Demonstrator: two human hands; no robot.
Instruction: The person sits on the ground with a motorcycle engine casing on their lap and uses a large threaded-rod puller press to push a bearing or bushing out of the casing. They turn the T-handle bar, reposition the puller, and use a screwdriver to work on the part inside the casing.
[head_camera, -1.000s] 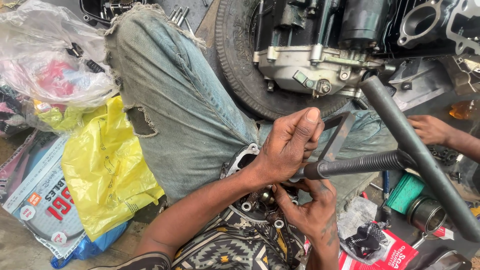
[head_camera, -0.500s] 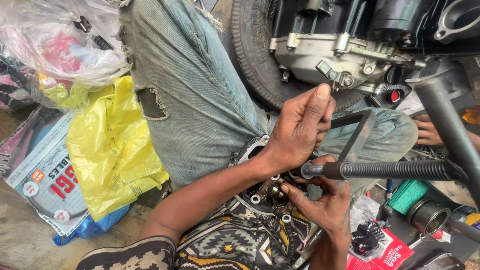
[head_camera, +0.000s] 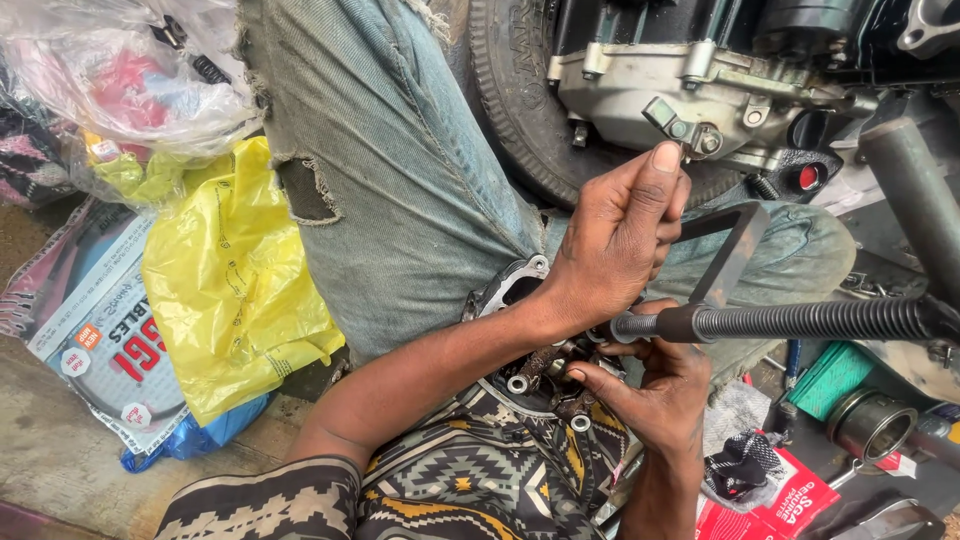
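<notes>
Hands clamped on valve compressor over cylinder head, tyre beyond

Left hand grips black clamp frame; right hand pinches threaded screw tip over cylinder head.

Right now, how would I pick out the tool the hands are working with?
Start at the jeans-clad leg running down the middle and follow it to the left hand and right hand at its lower end. The clamp tool juts right from between them: a coarse threaded rod on a black bent frame, unlike the smooth grey pipe above.
</notes>
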